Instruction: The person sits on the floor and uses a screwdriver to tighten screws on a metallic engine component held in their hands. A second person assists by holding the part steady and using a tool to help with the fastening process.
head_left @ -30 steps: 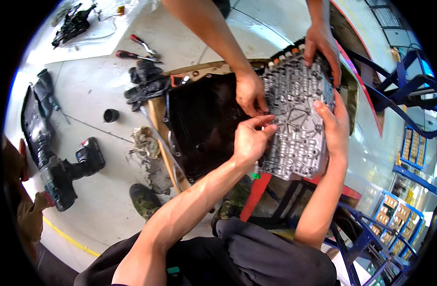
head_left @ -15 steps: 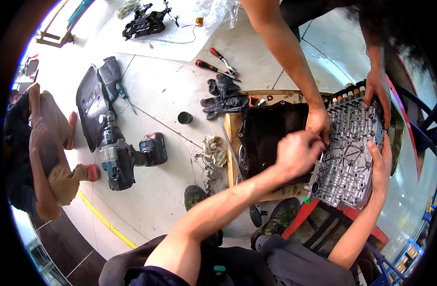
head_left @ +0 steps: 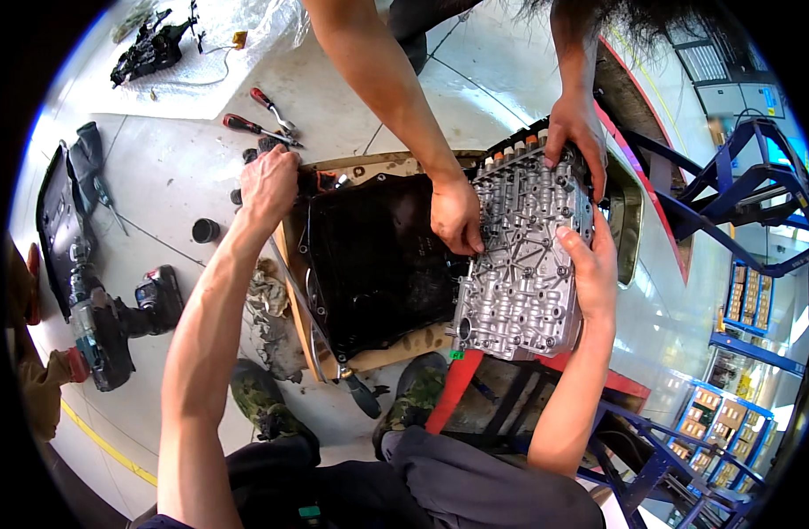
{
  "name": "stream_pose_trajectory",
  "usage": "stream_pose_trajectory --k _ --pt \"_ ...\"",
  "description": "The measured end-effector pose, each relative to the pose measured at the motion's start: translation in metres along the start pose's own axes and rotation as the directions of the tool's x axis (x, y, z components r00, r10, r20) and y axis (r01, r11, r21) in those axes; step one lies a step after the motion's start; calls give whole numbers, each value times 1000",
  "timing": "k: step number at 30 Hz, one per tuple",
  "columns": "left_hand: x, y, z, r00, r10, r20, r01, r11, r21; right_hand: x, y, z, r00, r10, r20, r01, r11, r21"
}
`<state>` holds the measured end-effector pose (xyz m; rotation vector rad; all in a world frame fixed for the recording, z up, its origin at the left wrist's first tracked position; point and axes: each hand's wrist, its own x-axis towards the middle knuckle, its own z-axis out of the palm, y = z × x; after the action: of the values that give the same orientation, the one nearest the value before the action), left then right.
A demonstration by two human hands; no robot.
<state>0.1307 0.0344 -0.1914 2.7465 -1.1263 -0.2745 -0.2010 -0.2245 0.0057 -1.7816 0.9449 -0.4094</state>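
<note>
My left hand (head_left: 270, 183) is curled over a dark work glove (head_left: 237, 195) on the floor, covering most of it; its fingertips are hidden. My right hand (head_left: 594, 264) grips the right edge of a silver valve body (head_left: 519, 264), thumb on its face. This metal block, full of channels, is tilted beside a black oil pan (head_left: 378, 260). A co-worker's hand (head_left: 457, 216) touches the block's left edge, and their other hand (head_left: 579, 137) holds its upper right corner. Orange and white solenoids (head_left: 514, 154) line the block's top.
Wooden board (head_left: 404, 163) lies under the pan. Red-handled ratchets (head_left: 246, 123), a black cup (head_left: 206, 231), crumpled paper (head_left: 268, 300) and a cordless impact wrench (head_left: 104, 326) lie on the left. A pry bar (head_left: 362, 395) lies near my boots; blue metal stands (head_left: 730, 194) are at right.
My left hand has left the valve body's left edge and reached across to the glove. The view has shifted right. My right hand and the co-worker's hands stay on the block.
</note>
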Motion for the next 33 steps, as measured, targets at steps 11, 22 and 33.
stream_pose_trajectory --k 11,22,33 --pt "-14 -3 -8 982 86 -166 -94 995 -40 1 1 0 1000 -12 10 13 999 -37" --pt "-31 87 -133 722 480 498 181 564 -806 -3 0 -1 999 48 -16 -46 995 87" --pt "-12 249 -5 976 158 146 178 -210 -961 -66 4 1 993 117 -20 -106 948 301"
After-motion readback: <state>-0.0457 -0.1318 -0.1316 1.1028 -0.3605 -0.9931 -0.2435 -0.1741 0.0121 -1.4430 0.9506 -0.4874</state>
